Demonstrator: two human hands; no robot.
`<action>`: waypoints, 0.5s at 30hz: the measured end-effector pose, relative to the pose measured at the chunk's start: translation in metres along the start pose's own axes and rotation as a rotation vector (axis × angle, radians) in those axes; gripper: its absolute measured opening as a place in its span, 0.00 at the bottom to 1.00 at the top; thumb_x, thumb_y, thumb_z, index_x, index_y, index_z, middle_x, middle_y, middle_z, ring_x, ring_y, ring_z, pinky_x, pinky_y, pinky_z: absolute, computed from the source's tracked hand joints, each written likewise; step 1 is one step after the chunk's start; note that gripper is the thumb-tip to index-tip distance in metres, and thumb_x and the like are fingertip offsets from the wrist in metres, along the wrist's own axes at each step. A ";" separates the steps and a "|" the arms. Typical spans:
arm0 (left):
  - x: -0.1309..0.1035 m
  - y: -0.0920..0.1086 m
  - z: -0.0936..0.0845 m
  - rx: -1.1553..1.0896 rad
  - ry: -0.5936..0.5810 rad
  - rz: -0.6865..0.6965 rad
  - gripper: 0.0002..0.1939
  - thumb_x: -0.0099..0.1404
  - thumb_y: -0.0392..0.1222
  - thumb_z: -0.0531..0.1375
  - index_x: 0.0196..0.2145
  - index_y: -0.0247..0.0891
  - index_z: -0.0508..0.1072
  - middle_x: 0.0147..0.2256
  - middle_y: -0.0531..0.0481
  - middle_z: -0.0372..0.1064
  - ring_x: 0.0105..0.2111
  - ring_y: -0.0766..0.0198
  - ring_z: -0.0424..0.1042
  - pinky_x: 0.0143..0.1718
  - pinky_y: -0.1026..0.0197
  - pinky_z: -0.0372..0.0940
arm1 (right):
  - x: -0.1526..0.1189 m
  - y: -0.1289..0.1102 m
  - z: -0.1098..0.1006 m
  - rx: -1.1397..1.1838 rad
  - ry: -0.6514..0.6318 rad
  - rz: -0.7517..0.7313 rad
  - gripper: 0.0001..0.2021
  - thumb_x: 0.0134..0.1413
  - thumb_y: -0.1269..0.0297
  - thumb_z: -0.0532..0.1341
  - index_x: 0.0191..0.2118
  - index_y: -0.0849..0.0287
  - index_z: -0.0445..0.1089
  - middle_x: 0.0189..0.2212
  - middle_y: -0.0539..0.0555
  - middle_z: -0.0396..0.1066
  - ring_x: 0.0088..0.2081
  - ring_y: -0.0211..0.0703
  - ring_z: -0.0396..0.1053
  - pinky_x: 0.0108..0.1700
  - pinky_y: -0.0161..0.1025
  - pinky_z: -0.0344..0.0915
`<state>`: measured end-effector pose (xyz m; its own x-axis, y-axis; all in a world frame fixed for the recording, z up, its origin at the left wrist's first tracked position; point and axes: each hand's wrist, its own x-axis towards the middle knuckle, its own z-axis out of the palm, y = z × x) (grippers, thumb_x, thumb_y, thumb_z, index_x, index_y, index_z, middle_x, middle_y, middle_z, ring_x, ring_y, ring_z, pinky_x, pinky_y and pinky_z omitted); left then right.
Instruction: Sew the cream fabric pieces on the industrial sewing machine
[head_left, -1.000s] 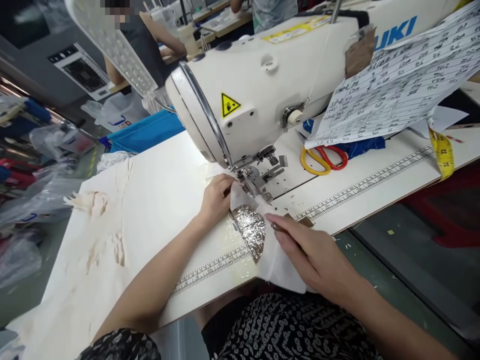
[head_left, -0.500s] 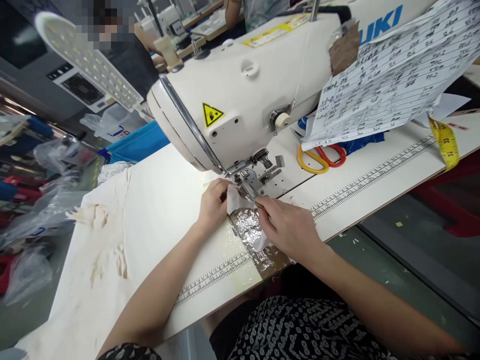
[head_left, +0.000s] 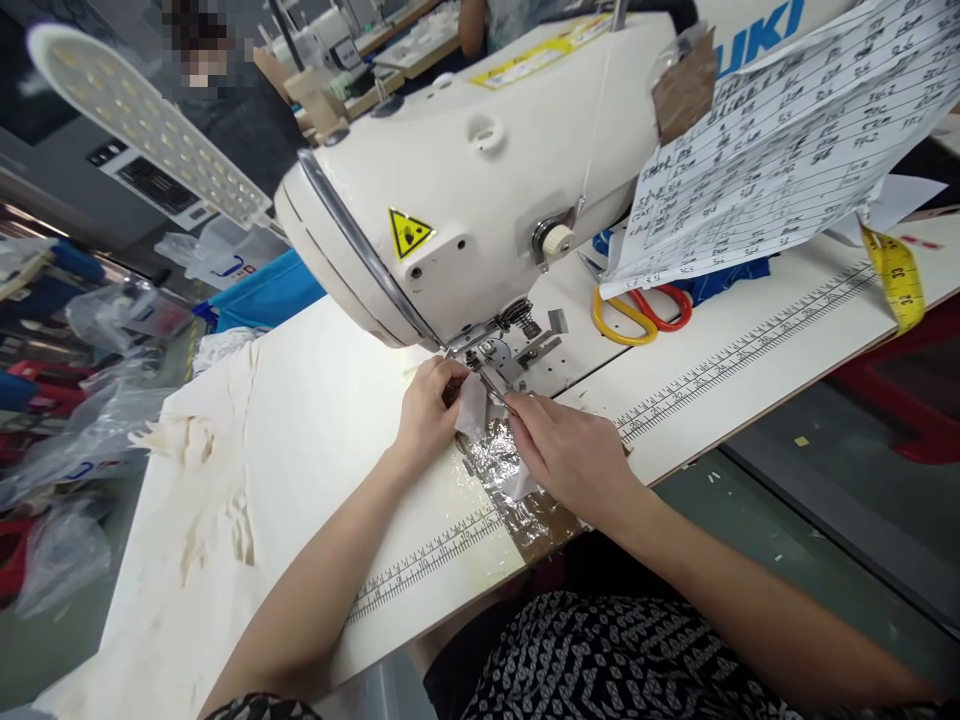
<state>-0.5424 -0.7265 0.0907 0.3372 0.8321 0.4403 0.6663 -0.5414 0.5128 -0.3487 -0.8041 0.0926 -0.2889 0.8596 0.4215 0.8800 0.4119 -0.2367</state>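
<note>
small white fabric piece sits at the needle/presser foot of the white juki sewing machine, on the tabletop right under the machine head. long axis runs from the foot back toward the person, down-right in view; far end tucked at the foot, near end hidden under the right hand. looks thin, plain white, slightly folded up at the left edge. it lies over a shiny crinkled foil patch w/ brown tape at the table edge.

left hand fingers closed, pinching the fabric's left edge beside the foot. right hand lies flat over the fabric's near part, fingertips together, pressing it just before the foot; cannot tell if it grips anything.

table is off-white w/ a printed ruler strip along the front edge. loose cream cloth lies at left. yellow/red scissors, handwritten paper sheet, yellow tape measure at right. led lamp overhead left. workshop room, plastic bags on floor, another person behind.
</note>
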 end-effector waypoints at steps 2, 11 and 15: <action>0.001 0.001 0.000 0.014 -0.018 -0.040 0.06 0.65 0.44 0.59 0.34 0.40 0.72 0.35 0.50 0.71 0.34 0.64 0.69 0.35 0.61 0.65 | 0.000 -0.001 -0.001 -0.021 -0.023 0.001 0.17 0.71 0.67 0.48 0.54 0.64 0.71 0.36 0.56 0.79 0.28 0.39 0.73 0.23 0.36 0.55; 0.002 0.001 -0.001 -0.017 -0.010 -0.097 0.06 0.62 0.44 0.60 0.32 0.40 0.73 0.33 0.51 0.72 0.34 0.63 0.70 0.34 0.61 0.66 | -0.001 -0.001 -0.002 -0.011 -0.034 0.008 0.17 0.71 0.67 0.48 0.54 0.65 0.71 0.34 0.56 0.78 0.26 0.40 0.73 0.22 0.36 0.54; 0.002 0.001 -0.001 -0.028 0.014 -0.089 0.07 0.61 0.45 0.60 0.31 0.40 0.74 0.33 0.51 0.72 0.33 0.64 0.70 0.33 0.61 0.65 | -0.002 -0.002 0.001 -0.023 -0.028 0.018 0.16 0.71 0.67 0.49 0.53 0.63 0.71 0.32 0.54 0.77 0.25 0.39 0.71 0.21 0.36 0.52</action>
<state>-0.5410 -0.7255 0.0928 0.2678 0.8754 0.4025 0.6741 -0.4688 0.5708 -0.3506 -0.8062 0.0919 -0.2830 0.8750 0.3928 0.8933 0.3895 -0.2241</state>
